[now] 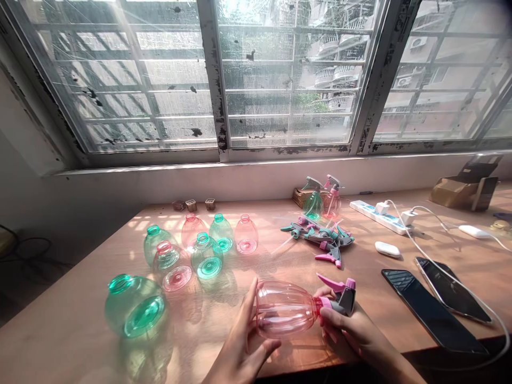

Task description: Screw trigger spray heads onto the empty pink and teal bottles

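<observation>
A clear pink spray bottle [285, 308] lies sideways in the air above the table's front edge, its base to the left. My left hand [250, 336] cups that base, fingers behind it and thumb below. At the neck, my right hand [352, 330] pinches the pink collar of the grey and pink spray head [344, 297], which sits on the bottle's mouth. Whether the collar is fully tightened cannot be seen. Several loose spray heads [324, 234] lie in a pile beyond. To the left stand open-necked bottles, among them a green bottle [134, 306] and a pink bottle [170, 266].
Two bottles with spray heads, a green one [313, 200] and a pink one [332, 200], stand by the window wall. On the right are a power strip [378, 216], a white earphone case [387, 249], two phones [432, 309] and a trailing white cable [452, 280].
</observation>
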A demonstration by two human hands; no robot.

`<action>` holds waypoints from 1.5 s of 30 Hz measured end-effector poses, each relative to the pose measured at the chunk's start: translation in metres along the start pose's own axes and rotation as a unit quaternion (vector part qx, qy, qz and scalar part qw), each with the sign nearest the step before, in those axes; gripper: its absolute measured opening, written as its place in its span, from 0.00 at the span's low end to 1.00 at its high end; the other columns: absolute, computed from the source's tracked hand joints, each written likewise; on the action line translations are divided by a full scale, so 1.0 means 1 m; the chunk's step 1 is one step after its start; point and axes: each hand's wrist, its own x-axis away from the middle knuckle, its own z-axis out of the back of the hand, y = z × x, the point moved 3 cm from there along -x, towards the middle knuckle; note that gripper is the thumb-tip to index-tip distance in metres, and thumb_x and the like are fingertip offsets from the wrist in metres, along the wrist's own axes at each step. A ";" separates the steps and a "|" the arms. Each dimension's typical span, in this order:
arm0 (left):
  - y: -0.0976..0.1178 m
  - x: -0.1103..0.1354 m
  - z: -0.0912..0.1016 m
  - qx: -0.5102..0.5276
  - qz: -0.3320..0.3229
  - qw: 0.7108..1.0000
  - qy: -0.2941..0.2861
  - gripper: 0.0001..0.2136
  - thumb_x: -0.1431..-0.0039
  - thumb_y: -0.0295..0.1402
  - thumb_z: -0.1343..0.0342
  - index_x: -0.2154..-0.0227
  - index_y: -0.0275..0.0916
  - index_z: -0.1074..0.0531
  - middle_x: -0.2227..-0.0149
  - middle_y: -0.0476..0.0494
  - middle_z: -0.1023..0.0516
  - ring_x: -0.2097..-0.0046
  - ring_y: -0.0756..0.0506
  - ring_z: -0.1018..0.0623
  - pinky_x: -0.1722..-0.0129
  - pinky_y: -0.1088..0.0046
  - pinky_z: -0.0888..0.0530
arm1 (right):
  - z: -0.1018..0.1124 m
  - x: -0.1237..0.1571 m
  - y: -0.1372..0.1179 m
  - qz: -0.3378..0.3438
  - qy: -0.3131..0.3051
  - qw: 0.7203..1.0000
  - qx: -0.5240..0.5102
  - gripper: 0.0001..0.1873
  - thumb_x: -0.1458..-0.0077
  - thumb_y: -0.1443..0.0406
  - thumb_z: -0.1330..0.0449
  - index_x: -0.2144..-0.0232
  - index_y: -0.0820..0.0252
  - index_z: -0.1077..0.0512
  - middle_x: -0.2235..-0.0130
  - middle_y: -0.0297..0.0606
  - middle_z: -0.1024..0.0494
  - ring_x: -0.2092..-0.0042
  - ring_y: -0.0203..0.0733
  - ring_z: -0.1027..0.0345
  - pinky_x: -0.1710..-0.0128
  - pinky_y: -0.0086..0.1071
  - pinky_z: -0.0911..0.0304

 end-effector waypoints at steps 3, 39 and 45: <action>-0.009 -0.003 0.003 0.007 0.014 1.000 0.018 0.54 0.41 0.47 0.26 0.21 0.54 0.56 0.21 0.37 0.45 0.26 0.29 0.33 0.26 0.52 0.34 | 0.003 0.001 0.002 -0.005 -0.002 1.000 0.017 0.27 0.52 0.50 0.18 0.59 0.59 0.22 0.74 0.31 0.20 0.75 0.36 0.32 0.70 0.33 0.36; -0.014 -0.003 0.007 0.000 0.030 0.999 -0.009 0.54 0.39 0.50 0.28 0.20 0.49 0.57 0.25 0.33 0.35 0.26 0.27 0.34 0.26 0.46 0.36 | 0.000 0.000 -0.001 0.005 -0.002 1.000 0.008 0.28 0.51 0.49 0.19 0.61 0.59 0.25 0.75 0.30 0.21 0.78 0.32 0.35 0.74 0.28 0.40; -0.017 -0.006 0.006 -0.011 -0.015 1.000 -0.014 0.48 0.33 0.49 0.34 0.20 0.54 0.59 0.19 0.37 0.47 0.25 0.28 0.34 0.26 0.49 0.36 | 0.001 -0.001 -0.001 0.021 -0.018 0.999 0.024 0.27 0.49 0.48 0.20 0.62 0.59 0.26 0.73 0.32 0.19 0.79 0.31 0.35 0.75 0.28 0.42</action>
